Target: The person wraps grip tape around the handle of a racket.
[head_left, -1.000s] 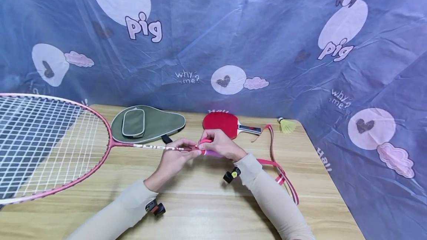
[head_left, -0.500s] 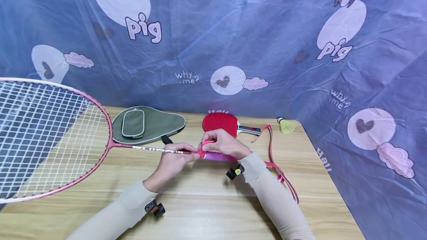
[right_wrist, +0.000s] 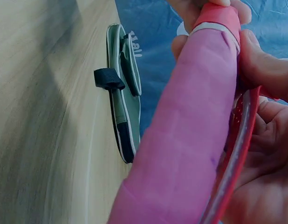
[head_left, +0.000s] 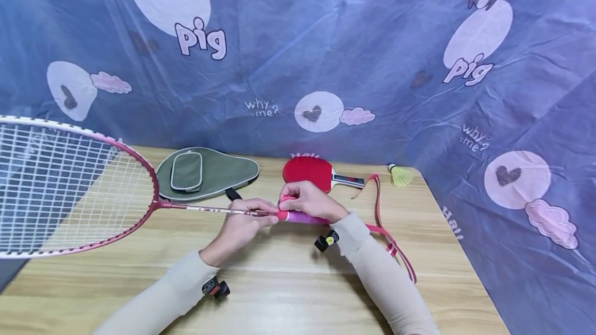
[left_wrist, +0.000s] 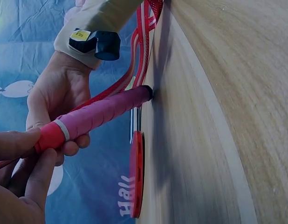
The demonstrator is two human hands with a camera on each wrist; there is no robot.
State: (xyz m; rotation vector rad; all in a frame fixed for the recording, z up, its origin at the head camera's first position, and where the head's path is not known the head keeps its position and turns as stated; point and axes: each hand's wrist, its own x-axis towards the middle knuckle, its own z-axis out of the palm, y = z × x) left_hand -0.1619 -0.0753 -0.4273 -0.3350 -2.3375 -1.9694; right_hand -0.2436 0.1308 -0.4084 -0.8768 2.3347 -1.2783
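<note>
My left hand (head_left: pixel 239 231) pinches a badminton racket (head_left: pixel 155 206) where its shaft meets the handle. The strung head extends to the left, raised over the table. The pink-purple wrapped handle (left_wrist: pixel 106 109) points right, with a white ring and a red band (right_wrist: pixel 221 17) at its top end. My right hand (head_left: pixel 307 200) pinches a red grip tape (right_wrist: pixel 235 163) between thumb and fingers beside that band. From there the tape runs along the handle, and its loose length curls on the table at right in the head view.
Behind the hands lie a green paddle case (head_left: pixel 219 172) with a black strap and a red table tennis paddle (head_left: pixel 307 169). A yellow shuttlecock (head_left: pixel 400 176) sits at the back right corner of the wooden table (head_left: pixel 279 293). A blue printed cloth (head_left: pixel 279 56) hangs behind.
The racket has turned about its shaft, so its head looks narrower and its lower rim sits higher. Both hands stay close to the same place, still holding the racket and the tape.
</note>
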